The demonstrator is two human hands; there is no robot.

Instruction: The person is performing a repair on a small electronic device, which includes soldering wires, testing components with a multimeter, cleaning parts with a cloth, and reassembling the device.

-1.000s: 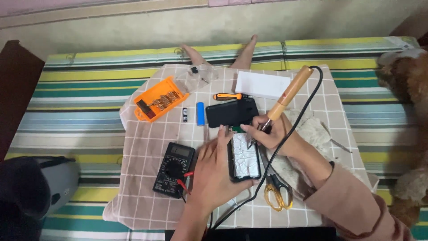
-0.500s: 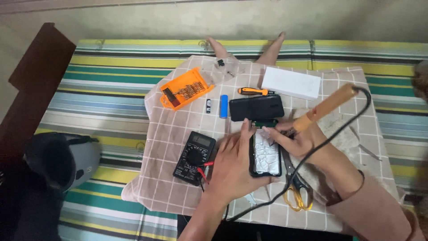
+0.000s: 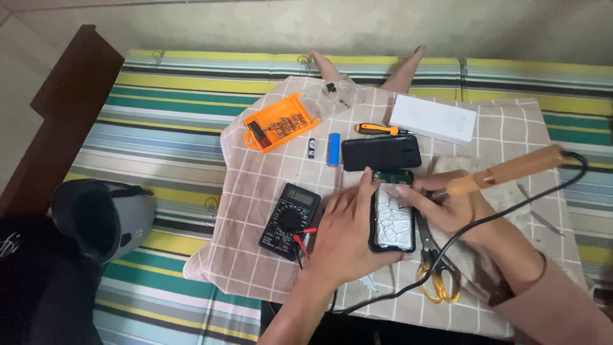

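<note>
Two hands: left hand (image 3: 348, 233) steadies foil-backed device (image 3: 392, 219), right hand (image 3: 450, 207) grips wooden-handled iron (image 3: 504, 170).

A striped mattress (image 3: 159, 128) in green, yellow, blue and white bands carries a beige checked cloth (image 3: 255, 204) spread over its middle. On the cloth lie an orange screwdriver-bit case (image 3: 280, 121), a blue cylindrical battery (image 3: 333, 149), an orange-handled screwdriver (image 3: 377, 130), a white rectangular box (image 3: 434, 119), a black phone-shaped cover (image 3: 381, 153), a black multimeter (image 3: 288, 211), an opened device with a foil-wrapped cell (image 3: 393, 218) and yellow-handled scissors (image 3: 435, 271). A grey helmet (image 3: 102, 217) rests at the mattress's left edge.
</note>
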